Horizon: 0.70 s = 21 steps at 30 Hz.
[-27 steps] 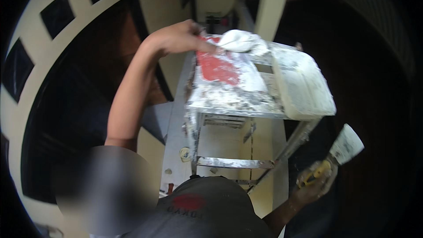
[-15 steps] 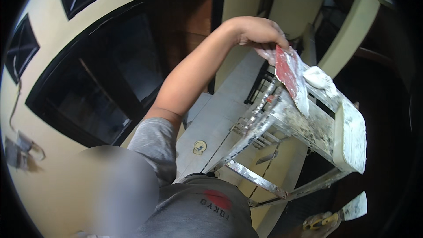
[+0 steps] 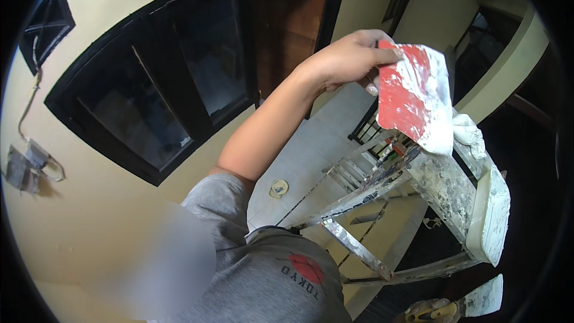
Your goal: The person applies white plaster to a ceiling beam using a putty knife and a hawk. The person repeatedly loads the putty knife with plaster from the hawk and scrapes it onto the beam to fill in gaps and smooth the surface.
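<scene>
My left hand (image 3: 356, 57) is stretched out toward the upper right, its fingers closed on the edge of a red spreader (image 3: 397, 98), a thin flat plate. White putty coats the spreader's right side and lower edge. Low at the right, my right hand (image 3: 418, 311), partly cut off by the frame, is wrapped round the yellow-and-black handle of a putty knife (image 3: 485, 298). Its broad blade is smeared white. Just below the spreader is the paint-spattered top of a metal stepladder (image 3: 442, 194). A white tub (image 3: 491, 218) covered in putty sits at its right end.
A white, crumpled bag-like lump (image 3: 469, 134) lies on the ladder behind the spreader. Black-framed windows (image 3: 155, 84) and a cream wall (image 3: 78, 221) with a cable box (image 3: 36, 155) stand at left. On the tiled floor (image 3: 311, 167) far below lies a round lid-like thing (image 3: 278, 188).
My left hand has turned the spreader, so its broad red face shows instead of a narrow slant. The whole view has shifted a little. My right hand still holds the putty knife.
</scene>
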### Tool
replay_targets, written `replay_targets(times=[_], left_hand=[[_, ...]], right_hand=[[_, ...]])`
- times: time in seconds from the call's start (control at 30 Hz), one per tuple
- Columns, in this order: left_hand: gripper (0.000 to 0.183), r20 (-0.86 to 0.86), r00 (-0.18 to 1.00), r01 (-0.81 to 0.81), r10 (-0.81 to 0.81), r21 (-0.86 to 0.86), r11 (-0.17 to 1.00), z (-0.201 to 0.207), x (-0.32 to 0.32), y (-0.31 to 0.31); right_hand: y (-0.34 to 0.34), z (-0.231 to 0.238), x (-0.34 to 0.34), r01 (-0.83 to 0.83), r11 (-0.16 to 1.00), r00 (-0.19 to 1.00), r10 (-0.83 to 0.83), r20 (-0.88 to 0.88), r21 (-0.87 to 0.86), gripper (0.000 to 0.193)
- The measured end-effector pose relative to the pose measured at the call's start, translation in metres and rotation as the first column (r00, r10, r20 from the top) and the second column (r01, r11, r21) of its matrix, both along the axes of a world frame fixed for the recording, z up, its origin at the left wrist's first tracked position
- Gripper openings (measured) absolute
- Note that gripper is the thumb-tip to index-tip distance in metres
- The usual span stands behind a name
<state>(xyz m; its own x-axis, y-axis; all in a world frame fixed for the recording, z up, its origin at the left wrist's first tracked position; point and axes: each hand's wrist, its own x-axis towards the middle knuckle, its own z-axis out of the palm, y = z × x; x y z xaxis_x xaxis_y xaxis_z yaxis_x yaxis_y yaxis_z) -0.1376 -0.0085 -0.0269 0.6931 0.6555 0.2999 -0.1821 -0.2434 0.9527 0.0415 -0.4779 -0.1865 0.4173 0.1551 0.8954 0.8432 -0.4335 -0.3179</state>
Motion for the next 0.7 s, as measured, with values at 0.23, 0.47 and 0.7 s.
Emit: replay_targets(times=[0.23,0.47,0.7], left_hand=[[0.019,0.445,0.851,-0.235,0.278,-0.149,0.96,-0.032,0.006,-0.055],[0.021,0.621,0.781,0.086,-0.065,-0.005,0.996,0.014,0.031,-0.13],[0.028,0.542,0.76,0.537,-0.359,-0.212,0.817,0.017,0.061,-0.152]], right_hand=[[0.032,0.026,-0.02,-0.105,0.988,0.977,0.082,0.196,0.113,0.046],[0.085,0.053,-0.04,-0.236,0.971,0.971,0.235,0.042,0.036,0.049],[0.097,0.039,-0.032,-0.453,0.822,0.874,0.487,-0.012,0.344,0.044]])
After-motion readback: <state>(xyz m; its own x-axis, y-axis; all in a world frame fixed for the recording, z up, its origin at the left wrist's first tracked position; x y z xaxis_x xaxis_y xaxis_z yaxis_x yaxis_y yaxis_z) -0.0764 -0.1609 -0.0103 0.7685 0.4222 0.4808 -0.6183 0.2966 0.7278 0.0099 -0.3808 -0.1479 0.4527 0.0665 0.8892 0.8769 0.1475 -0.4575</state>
